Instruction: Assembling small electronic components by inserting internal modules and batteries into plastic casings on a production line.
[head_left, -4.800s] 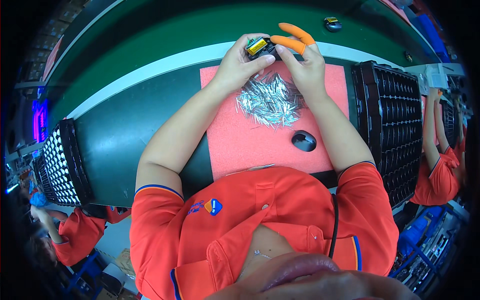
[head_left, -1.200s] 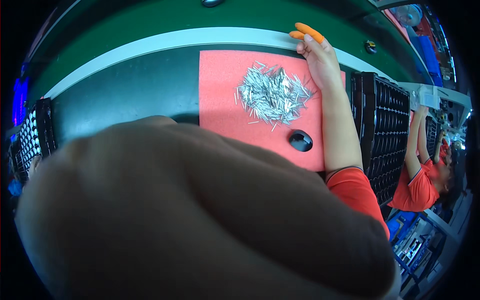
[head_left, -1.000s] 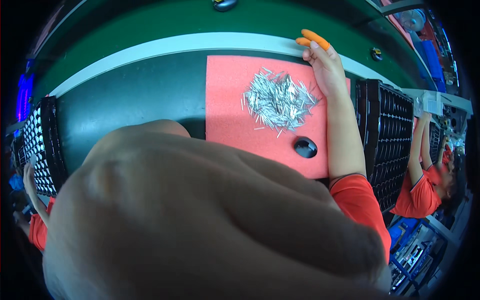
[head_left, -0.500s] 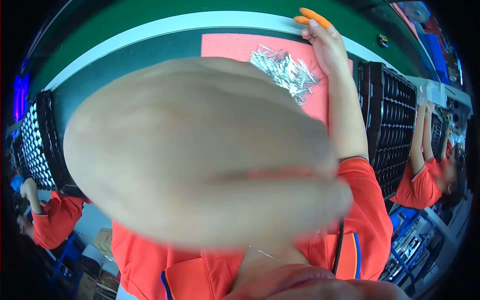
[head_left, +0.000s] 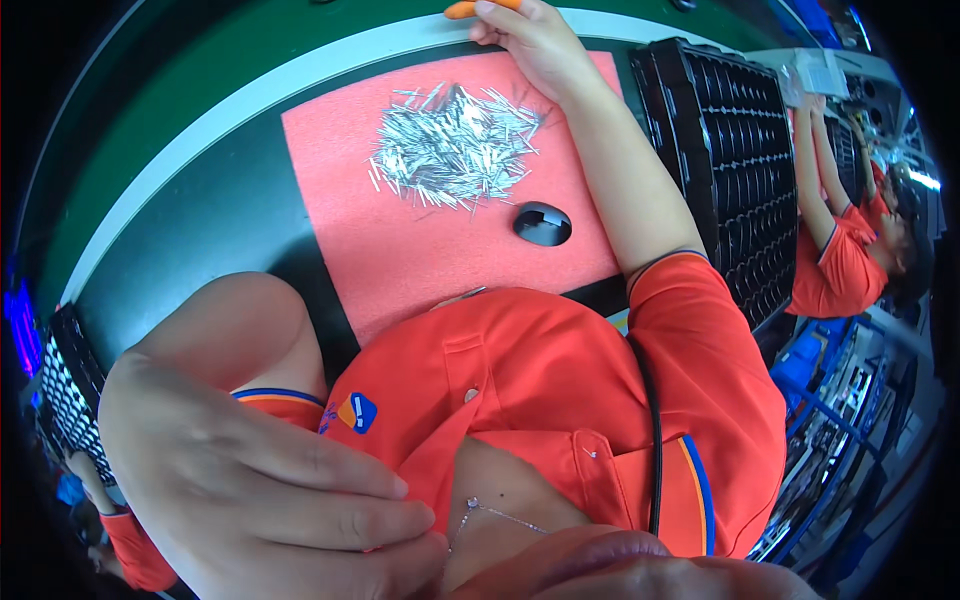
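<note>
A: Hands?
B: Left hand (head_left: 280, 480) raised before the red shirt (head_left: 560, 350), fingers together, half-bent; can't tell if it holds anything. Right hand (head_left: 535, 45) at the far edge of the pink mat (head_left: 340, 230), fingers curled; grip unclear.
A: Parts?
B: Metal pins (head_left: 455, 150) heaped on mat, dark oval shell (head_left: 543, 224) near them.

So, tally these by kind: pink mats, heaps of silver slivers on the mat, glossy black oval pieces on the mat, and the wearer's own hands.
Pink mat: 1
Heap of silver slivers: 1
Glossy black oval piece: 1
Hands, left hand and right hand: 2
Total: 5
</note>
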